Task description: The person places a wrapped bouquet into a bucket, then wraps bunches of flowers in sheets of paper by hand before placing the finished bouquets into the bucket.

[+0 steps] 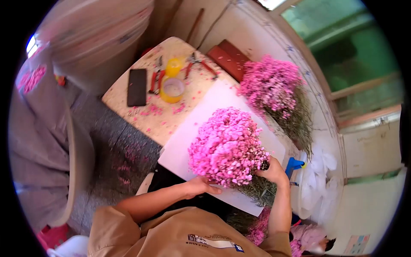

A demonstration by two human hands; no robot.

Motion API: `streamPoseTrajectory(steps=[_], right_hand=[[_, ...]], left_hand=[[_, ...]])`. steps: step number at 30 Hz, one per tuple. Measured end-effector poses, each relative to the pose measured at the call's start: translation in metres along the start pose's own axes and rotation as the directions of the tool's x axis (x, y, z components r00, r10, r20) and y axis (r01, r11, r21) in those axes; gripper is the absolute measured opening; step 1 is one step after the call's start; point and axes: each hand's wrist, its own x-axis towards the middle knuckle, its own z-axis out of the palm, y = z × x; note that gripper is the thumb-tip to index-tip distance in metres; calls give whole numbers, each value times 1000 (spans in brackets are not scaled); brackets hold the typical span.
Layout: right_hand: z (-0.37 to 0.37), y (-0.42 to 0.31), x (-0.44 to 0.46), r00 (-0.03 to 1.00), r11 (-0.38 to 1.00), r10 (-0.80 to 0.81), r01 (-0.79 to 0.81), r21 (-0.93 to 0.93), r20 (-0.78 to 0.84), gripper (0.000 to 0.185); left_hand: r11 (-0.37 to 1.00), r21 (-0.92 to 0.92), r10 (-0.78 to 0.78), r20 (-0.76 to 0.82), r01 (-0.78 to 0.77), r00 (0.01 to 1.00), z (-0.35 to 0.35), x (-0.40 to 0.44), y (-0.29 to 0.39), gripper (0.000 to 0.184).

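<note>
A bunch of small pink flowers (227,145) with green stems lies tilted over a white sheet (188,132), its blooms toward the far left. At the neck of the bunch, my right hand (274,172) is closed around the stems, its fingertips partly hidden by blooms. My left hand (202,187) is at the near lower edge of the blooms, fingers stretched out and touching or nearly touching them. A second bunch of pink flowers (274,85) rests behind the sheet, its stems pointing right.
On the speckled table (124,100) are a black phone (137,88), red-handled pruners (156,81), pliers (201,65) and a yellow tape roll (172,90). A red-brown box (228,58) stands by the wall. A large wrapped bundle (94,38) is at left; another person (310,237) is lower right.
</note>
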Motion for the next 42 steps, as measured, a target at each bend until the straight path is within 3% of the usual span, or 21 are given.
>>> streamPoseTrajectory(steps=[2, 3, 4, 5, 7, 8, 10, 12, 13, 14, 15, 16, 19, 22, 24, 26, 28, 30, 34, 40, 42], right_hand=[[-7, -21, -34, 980, 996, -80, 72, -45, -182, 68], [-11, -37, -52, 941, 986, -83, 31, -162, -329, 70], [-16, -48, -68, 880, 964, -96, -35, -264, -466, 73], [-19, -51, -81, 771, 899, -298, 28, -437, -563, 78], [-22, -64, -100, 634, 842, -399, -32, -538, -662, 80], [-19, -69, -104, 516, 759, -521, -87, -646, -680, 83], [-1, -57, -103, 486, 734, -556, -95, -673, -675, 82], [40, -33, -90, 565, 773, -509, -32, -633, -649, 87], [65, -14, -77, 637, 784, -475, -8, -621, -607, 90], [93, 2, -65, 704, 798, -437, 18, -602, -559, 94], [118, 10, -59, 826, 852, -315, 29, -522, -467, 94], [143, 22, -53, 847, 859, -295, 32, -511, -442, 95], [160, 29, -49, 703, 869, -381, 50, -492, -601, 98], [139, 14, -75, 785, 915, -240, -13, -403, -571, 95], [129, 5, -91, 801, 926, -293, 103, -363, -522, 88], [126, 10, -112, 767, 942, -270, 86, -324, -583, 83], [131, 22, -126, 603, 934, -355, 250, -254, -714, 79], [131, 43, -145, 503, 945, -322, 219, -241, -802, 63], [133, 122, -178, 65, 999, -49, 13, -48, -997, 30], [151, 222, -201, -4, 966, 147, -216, 145, -989, 30], [153, 235, -206, 32, 954, 131, -275, 117, -991, 32]], left_hand=[[977, -62, 202, -9, -202, 979, 7, 5, 19, 73], [977, -114, 185, 36, -180, 982, 2, 20, 15, 73], [967, -60, 250, 84, -246, 964, -1, 34, 16, 67], [939, -136, 329, 90, -315, 940, -2, 50, 15, 61], [879, -293, 405, 36, -377, 914, 18, 59, 14, 49], [893, -267, 389, 58, -361, 919, 23, 58, 1, 49], [980, 196, 15, 158, -46, 987, 32, 50, -20, 47], [798, 583, -120, 406, -156, 906, 57, 27, -14, 49], [735, 621, -92, 491, -274, 866, 73, 12, -2, 47], [499, 679, 50, 597, -538, 801, 85, 3, 11, 47], [424, 682, 138, 601, -595, 787, 93, -3, 21, 46], [337, 683, 226, 610, -648, 760, 99, -4, 31, 45], [19, 763, 474, 562, -646, 678, 104, 4, 69, 45], [-178, 819, 594, 532, -546, 603, 113, 15, 99, 44], [-257, 853, 559, 515, -455, 650, 123, 20, 112, 42], [-304, 859, 541, 512, -413, 667, 134, 24, 113, 38], [-360, 862, 516, 503, -357, 694, 144, 27, 114, 38], [-398, 871, 495, 468, -288, 732, 157, 27, 116, 35], [-541, 803, 464, 533, -250, 708, 195, 47, 121, 26], [-554, 644, 249, 733, -529, 633, 254, 160, 94, 16], [-685, 570, 131, 709, -454, 693, 258, 215, 72, 16]])
